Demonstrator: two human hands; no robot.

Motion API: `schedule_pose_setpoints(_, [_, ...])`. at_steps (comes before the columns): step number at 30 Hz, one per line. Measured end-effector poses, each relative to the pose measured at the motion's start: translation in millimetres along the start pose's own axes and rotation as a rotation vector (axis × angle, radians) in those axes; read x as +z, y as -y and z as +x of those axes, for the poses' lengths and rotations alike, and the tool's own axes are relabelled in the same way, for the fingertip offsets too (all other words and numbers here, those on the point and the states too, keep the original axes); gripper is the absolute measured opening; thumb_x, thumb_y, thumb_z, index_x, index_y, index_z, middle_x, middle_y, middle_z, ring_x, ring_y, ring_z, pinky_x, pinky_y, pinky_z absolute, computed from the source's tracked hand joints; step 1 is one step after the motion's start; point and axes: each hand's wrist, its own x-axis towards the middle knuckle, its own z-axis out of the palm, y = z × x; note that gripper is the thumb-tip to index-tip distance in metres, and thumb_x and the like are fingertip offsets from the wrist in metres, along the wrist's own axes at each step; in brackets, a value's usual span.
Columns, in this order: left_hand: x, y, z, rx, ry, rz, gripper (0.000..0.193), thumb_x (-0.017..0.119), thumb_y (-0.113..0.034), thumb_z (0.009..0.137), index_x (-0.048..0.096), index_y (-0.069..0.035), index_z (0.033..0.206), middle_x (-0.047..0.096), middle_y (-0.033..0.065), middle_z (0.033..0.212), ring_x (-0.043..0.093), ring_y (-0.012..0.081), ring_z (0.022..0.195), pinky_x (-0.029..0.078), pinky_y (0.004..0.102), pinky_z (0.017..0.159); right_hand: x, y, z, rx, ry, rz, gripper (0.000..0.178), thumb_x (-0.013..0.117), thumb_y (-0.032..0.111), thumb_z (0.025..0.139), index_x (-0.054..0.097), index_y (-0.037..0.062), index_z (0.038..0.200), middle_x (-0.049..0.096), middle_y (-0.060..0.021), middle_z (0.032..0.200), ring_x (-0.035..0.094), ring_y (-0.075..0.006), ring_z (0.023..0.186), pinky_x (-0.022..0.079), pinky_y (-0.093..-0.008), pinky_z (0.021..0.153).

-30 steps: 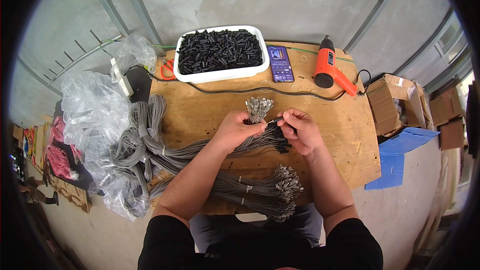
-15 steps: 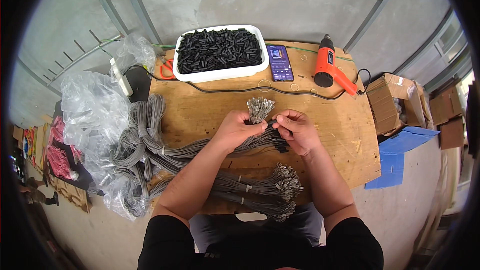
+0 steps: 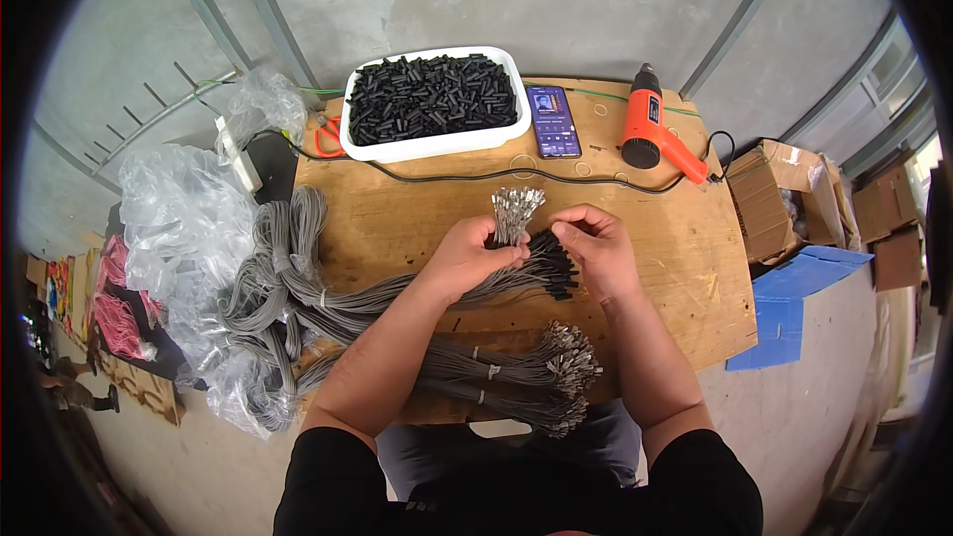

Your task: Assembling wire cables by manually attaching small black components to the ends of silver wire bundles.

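In my left hand (image 3: 474,256), closed round it, is a bunch of grey wires whose bare metal terminals (image 3: 516,206) fan out above the fist. To its right, my right hand (image 3: 599,250) has thumb and forefinger pinched together; what lies between them, if anything, is too small to make out. Wire ends with black sleeves (image 3: 558,266) spread beside and below the right fingers. Nearer me, tied bundles of grey wire (image 3: 496,373) lie on the table, their metal terminals (image 3: 571,362) pointing right.
A white tub (image 3: 437,150) of short black tubes stands at the back, beside a phone (image 3: 555,123) and an orange heat gun (image 3: 645,125). A black cord (image 3: 447,178) crosses the wooden table (image 3: 685,268). Coiled grey wires (image 3: 288,268) and plastic bags (image 3: 184,208) lie left; cardboard boxes (image 3: 769,203) right.
My right hand has moved slightly up from the black sleeve it pinched at the bunch. The black-sleeved ends now show more fully. My left hand keeps its grip.
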Motion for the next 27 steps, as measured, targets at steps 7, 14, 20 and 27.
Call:
schedule_pose_setpoints(7, [3.4, -6.7, -0.5, 0.065, 0.009, 0.170, 0.015, 0.069, -0.002, 0.088, 0.066, 0.003, 0.102, 0.071, 0.0066, 0.086, 0.069, 0.0121, 0.080, 0.055, 0.0267, 0.074, 1.5, -8.2, -1.5, -0.050, 0.094, -0.114, 0.019, 0.071, 0.000, 0.090, 0.068, -0.0020, 0.108, 0.070, -0.0034, 0.092, 0.064, -0.0088, 0.079, 0.053, -0.0233, 0.075])
schedule_pose_setpoints(14, [3.0, -2.6, 1.3, 0.092, -0.007, 0.212, 0.020, 0.075, -0.002, 0.083, 0.068, 0.001, 0.102, 0.071, 0.0032, 0.083, 0.067, 0.0090, 0.074, 0.054, 0.0252, 0.071, 4.1, -15.3, 0.2, -0.060, 0.142, -0.251, 0.011, 0.068, -0.001, 0.091, 0.067, -0.0029, 0.102, 0.070, -0.0048, 0.090, 0.063, -0.0086, 0.079, 0.053, -0.0244, 0.073])
schedule_pose_setpoints(20, [2.9, -2.1, -0.6, 0.087, 0.007, 0.178, 0.020, 0.077, -0.001, 0.081, 0.070, 0.001, 0.099, 0.072, 0.0036, 0.084, 0.065, 0.0089, 0.073, 0.054, 0.0253, 0.069, 5.5, -13.4, -0.4, -0.080, 0.156, -0.222, 0.004, 0.068, 0.000, 0.092, 0.066, -0.0021, 0.095, 0.070, -0.0032, 0.085, 0.062, -0.0060, 0.078, 0.051, -0.0221, 0.071])
schedule_pose_setpoints(27, [-2.3, -0.9, 1.2, -0.020, 0.031, 0.130, 0.016, 0.075, -0.004, 0.085, 0.071, 0.002, 0.099, 0.072, 0.0049, 0.086, 0.064, 0.0095, 0.073, 0.052, 0.0250, 0.068, 4.7, -13.8, -0.1, -0.083, 0.125, -0.230, 0.004, 0.068, 0.002, 0.092, 0.065, 0.0002, 0.095, 0.065, 0.0008, 0.083, 0.058, -0.0050, 0.076, 0.047, -0.0207, 0.069])
